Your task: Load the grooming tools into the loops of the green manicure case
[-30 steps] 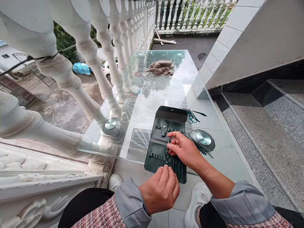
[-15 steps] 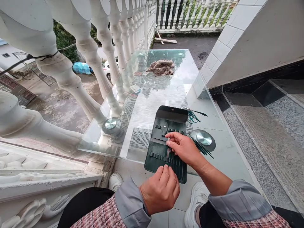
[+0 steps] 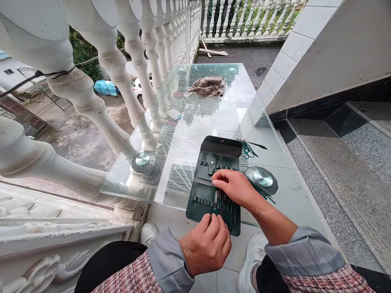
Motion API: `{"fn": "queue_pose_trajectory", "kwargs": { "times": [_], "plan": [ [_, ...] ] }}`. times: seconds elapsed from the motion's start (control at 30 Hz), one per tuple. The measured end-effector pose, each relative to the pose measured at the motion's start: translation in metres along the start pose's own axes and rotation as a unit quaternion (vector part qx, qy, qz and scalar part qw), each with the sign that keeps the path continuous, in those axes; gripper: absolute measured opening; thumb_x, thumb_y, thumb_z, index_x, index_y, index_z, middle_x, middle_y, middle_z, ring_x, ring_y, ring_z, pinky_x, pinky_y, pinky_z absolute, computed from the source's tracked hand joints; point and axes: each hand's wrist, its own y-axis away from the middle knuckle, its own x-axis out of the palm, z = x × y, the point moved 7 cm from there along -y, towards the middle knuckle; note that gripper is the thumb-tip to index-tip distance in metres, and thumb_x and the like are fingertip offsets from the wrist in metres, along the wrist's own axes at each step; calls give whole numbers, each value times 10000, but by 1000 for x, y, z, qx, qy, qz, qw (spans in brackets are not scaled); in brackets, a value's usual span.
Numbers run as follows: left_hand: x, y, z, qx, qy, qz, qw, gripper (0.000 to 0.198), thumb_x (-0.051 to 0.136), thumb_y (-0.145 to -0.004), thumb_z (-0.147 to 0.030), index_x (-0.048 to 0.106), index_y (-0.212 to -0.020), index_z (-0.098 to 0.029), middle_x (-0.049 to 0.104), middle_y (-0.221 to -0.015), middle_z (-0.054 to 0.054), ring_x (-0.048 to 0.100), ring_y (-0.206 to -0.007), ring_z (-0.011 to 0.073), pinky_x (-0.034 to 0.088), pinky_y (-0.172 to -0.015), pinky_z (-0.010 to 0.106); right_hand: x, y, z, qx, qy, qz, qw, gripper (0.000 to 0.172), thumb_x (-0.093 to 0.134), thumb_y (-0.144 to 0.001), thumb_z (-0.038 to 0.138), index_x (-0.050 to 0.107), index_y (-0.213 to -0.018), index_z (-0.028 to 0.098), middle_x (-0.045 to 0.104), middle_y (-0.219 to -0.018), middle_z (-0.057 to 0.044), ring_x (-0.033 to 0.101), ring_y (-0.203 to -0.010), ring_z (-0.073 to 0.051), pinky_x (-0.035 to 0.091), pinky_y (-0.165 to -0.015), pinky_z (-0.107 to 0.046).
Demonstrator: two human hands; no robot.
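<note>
A dark green manicure case [image 3: 201, 191] lies unfolded on the glass table, its lower edge jutting over the near side. Slim metal tools with dark green handles sit in its elastic loops on the right; other loops are bare. My left hand [image 3: 207, 242] is closed in a pinch at the case's lower edge, on the green handle end of a slim manicure tool [image 3: 216, 199]. Above that tool, my right hand [image 3: 236, 185] hovers over the case's middle, thumb and forefinger bent close together. Whatever lies between them, if anything, I cannot make out.
Green-handled scissors [image 3: 248, 152] and other small tools lie right of the case. Several thin green tools [image 3: 264, 194] rest by a round metal table mount [image 3: 262, 178]. Farther back are a small card [image 3: 174, 114] and a crumpled brown cloth [image 3: 207, 87]. White balusters [image 3: 88, 97] line the left; steps rise right.
My right hand has shifted slightly up and left, and its fingertips have come away from the slim tool's upper end. My left hand has barely moved.
</note>
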Motion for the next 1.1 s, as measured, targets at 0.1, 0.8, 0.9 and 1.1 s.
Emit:
{"fn": "queue_pose_trajectory", "kwargs": {
  "times": [0.1, 0.8, 0.9, 1.1],
  "plan": [
    [1, 1, -1, 11, -3, 9, 1000, 280, 413, -884, -175, 608, -1030, -36, 639, -1042, 196, 613, -948, 264, 490, -805, 414, 0, -1, 2, 3, -11, 4, 1000, 119, 527, -710, 233, 590, -809, 218, 629, -704, 18, 566, -666, -142, 418, -659, -284],
    [-1, 1, -3, 15, -3, 7, 1000, 292, 405, -883, -177, 624, -1023, -44, 637, -1037, 197, 595, -920, 254, 493, -749, 390, 0, 5, 20, -124, 137, -57, 981, 245, 437, -813, 104, 541, -995, 231, 633, -810, -15, 541, -822, -183, 395, -729, -305],
    [-4, 0, -1, 8, 0, -2, 1000, 292, 395, -880, -161, 628, -1009, -40, 641, -1025, 193, 604, -918, 256, 497, -760, 395, 2, 6, 21, -132, 157, -34, 978, 231, 430, -835, 117, 545, -1004, 226, 623, -818, -20, 541, -824, -176, 397, -727, -297],
    [-5, 0, 2, -8, 8, -20, 1000, 280, 410, -863, -152, 638, -983, -40, 655, -995, 178, 612, -945, 273, 500, -790, 406, 10, 11, 22, -178, 205, 11, 962, 217, 428, -856, 139, 579, -989, 219, 591, -852, -42, 537, -814, -163, 410, -721, -287]
  ]
}}
